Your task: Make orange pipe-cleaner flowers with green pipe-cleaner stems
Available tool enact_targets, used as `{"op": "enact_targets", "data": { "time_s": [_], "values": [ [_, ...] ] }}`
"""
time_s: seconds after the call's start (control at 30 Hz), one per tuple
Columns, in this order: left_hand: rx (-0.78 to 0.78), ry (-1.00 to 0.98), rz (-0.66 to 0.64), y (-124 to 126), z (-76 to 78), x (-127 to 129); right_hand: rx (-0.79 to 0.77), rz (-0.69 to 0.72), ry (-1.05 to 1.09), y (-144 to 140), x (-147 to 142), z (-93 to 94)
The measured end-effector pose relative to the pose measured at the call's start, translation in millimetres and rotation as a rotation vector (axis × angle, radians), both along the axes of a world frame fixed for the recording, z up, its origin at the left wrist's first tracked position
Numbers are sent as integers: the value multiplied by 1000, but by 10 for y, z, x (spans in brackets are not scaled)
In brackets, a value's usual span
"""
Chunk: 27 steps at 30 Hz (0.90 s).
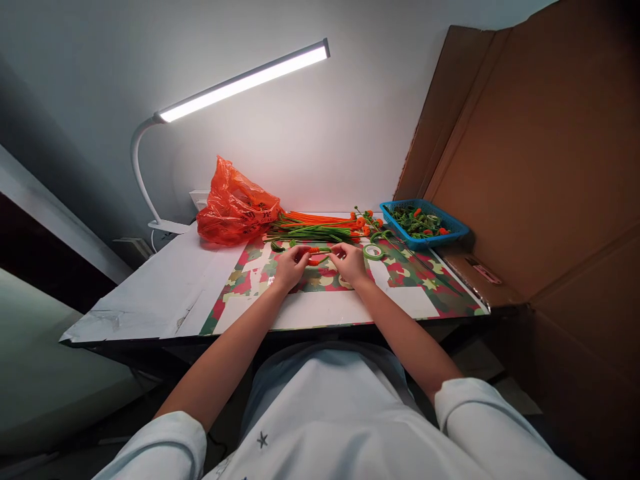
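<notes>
Both hands — left hand [291,264], right hand [351,262] — pinching orange-green pipe cleaner [318,254], camouflage mat [430,287]

A makeshift craft workstation: a lamp [235,83] clamped to a table [150,293], cardboard [540,167] as a side screen, piled stems [320,228] and a basket [425,223] of parts.

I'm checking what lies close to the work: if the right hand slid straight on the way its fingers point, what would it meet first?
Probably the left hand: the right hand points left along the orange and green piece both hold, though depth is unclear.
</notes>
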<state>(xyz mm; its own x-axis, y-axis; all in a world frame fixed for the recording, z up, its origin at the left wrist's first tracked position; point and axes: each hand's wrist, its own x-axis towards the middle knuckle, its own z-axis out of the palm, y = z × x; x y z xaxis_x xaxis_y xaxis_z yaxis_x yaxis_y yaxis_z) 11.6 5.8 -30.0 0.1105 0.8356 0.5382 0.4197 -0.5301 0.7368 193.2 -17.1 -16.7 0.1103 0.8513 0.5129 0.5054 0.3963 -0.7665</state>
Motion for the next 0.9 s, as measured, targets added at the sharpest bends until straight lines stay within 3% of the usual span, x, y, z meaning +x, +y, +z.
{"op": "enact_targets", "data": {
  "time_s": [0.57,0.9],
  "values": [
    [-60,-27,-181,-49,5,21,-179,81,233,27,-32,-48],
    [-113,-72,-166,7,-41,29,-241,66,339,51,-50,-21]
  ]
}}
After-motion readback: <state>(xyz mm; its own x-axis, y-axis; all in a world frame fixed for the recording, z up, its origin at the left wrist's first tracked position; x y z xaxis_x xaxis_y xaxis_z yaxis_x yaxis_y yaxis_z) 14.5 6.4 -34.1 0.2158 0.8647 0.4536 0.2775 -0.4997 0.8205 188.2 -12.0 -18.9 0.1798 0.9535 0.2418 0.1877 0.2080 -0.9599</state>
